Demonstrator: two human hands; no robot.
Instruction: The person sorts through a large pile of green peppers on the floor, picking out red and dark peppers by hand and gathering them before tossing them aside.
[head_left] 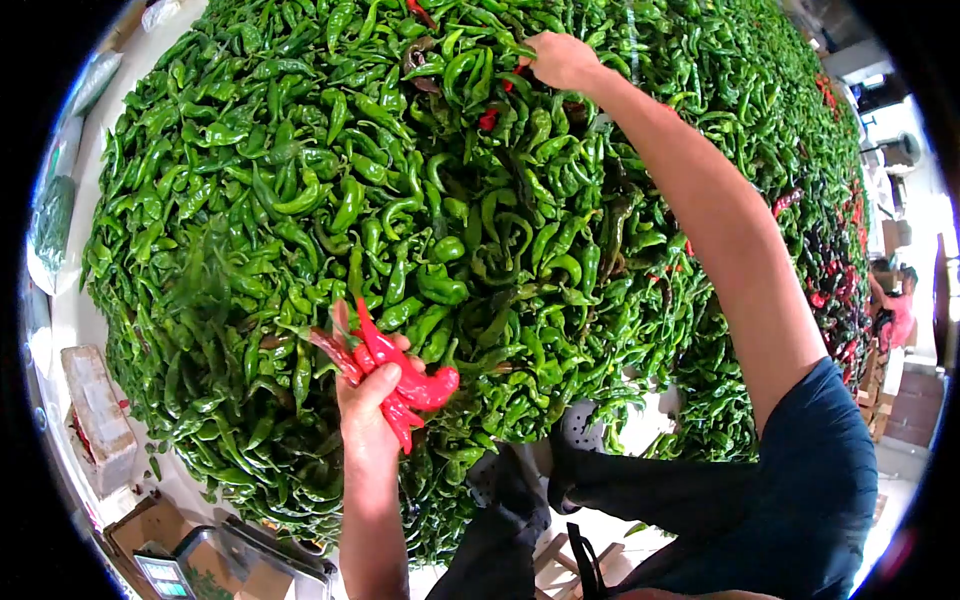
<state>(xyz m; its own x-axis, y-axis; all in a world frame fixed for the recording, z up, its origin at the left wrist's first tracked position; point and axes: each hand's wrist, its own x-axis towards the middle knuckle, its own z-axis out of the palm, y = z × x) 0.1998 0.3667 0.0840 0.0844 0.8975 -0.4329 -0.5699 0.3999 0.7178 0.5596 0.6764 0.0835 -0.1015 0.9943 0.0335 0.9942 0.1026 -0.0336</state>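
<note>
Head view: my left hand (372, 392) clamps glossy red peppers (412, 385) above a green pepper heap (270, 215). Peppers obstruct my right hand's (562, 62) fingertips; grip undeterminable. Pale rectangular box (98, 415) sits beside the heap.

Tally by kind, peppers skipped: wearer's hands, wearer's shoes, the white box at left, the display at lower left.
Hands (left hand, right hand): 2
Shoes: 2
White box: 1
Display: 1
Total: 6

The peppers (300, 200) look smooth and glossy; the boxes at the lower left (150, 535) look like matt cardboard, the sleeve (815, 455) matt cloth.
</note>
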